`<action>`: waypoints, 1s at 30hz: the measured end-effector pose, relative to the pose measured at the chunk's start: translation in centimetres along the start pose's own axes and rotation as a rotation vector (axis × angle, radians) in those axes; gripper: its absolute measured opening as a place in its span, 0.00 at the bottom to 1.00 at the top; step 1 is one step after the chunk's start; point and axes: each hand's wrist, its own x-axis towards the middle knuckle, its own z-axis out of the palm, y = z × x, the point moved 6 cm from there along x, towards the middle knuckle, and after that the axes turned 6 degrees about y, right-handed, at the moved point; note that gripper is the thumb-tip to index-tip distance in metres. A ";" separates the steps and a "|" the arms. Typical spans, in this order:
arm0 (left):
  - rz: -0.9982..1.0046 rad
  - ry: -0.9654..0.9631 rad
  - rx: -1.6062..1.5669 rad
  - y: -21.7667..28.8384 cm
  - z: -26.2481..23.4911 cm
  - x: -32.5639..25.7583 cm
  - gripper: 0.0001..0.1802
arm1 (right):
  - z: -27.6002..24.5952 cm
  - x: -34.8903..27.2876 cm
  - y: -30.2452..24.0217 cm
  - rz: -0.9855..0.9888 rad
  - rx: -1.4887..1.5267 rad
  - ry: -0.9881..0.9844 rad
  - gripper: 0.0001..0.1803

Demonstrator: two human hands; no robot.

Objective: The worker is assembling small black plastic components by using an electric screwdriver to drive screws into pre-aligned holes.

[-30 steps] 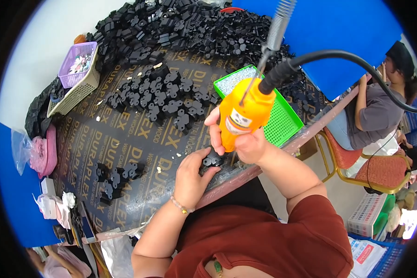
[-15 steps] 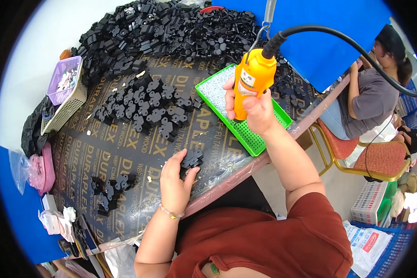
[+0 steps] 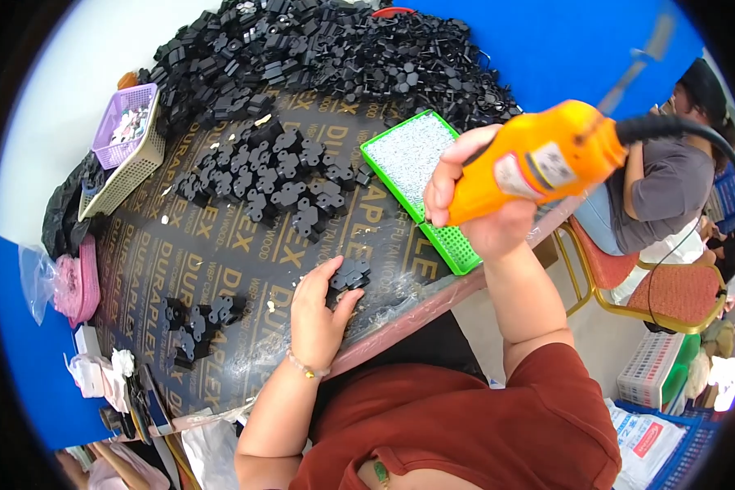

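In my right hand (image 3: 498, 224) is an orange electric screwdriver (image 3: 539, 163) with a black cord. It is tilted, its lower end pointing left over the green tray (image 3: 373, 166), where many small silvery pieces (image 3: 408, 155), likely screws, lie. My hand hides the tool's tip. On the table near the front edge, my left hand (image 3: 322, 306) steadies a black plastic part (image 3: 350, 275) between fingers and thumb. A group of similar black parts (image 3: 278, 180) stands beyond it, and a smaller group (image 3: 196, 327) sits to the left.
A large heap of black parts (image 3: 302, 49) covers the far side of the table. Purple (image 3: 110, 122) and pink (image 3: 80, 286) baskets line the left edge. The screwdriver's cord (image 3: 670, 126) runs off to the right. Another person (image 3: 670, 180) sits at right, beside red chairs (image 3: 670, 298).
My right hand has tipped the screwdriver from upright to a slant, its top swinging right and its lower end pointing left. My left hand stays at the black part; the view has shifted slightly.
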 end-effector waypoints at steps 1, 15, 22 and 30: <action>-0.012 -0.013 -0.021 0.0 0.0 0.0 0.30 | 1.0 -0.1 -0.5 -0.023 -0.009 -0.028 0.40; -0.061 -0.030 -0.109 -0.7 0.1 -0.1 0.24 | 9.4 -1.9 5.8 0.259 0.295 -0.203 0.44; 0.050 0.034 -0.117 -0.4 -0.2 -0.2 0.21 | 10.0 -2.6 7.3 0.278 0.342 -0.262 0.36; 0.018 0.024 -0.165 -1.1 0.4 -0.3 0.23 | 10.5 -2.9 8.3 0.247 0.195 -0.280 0.26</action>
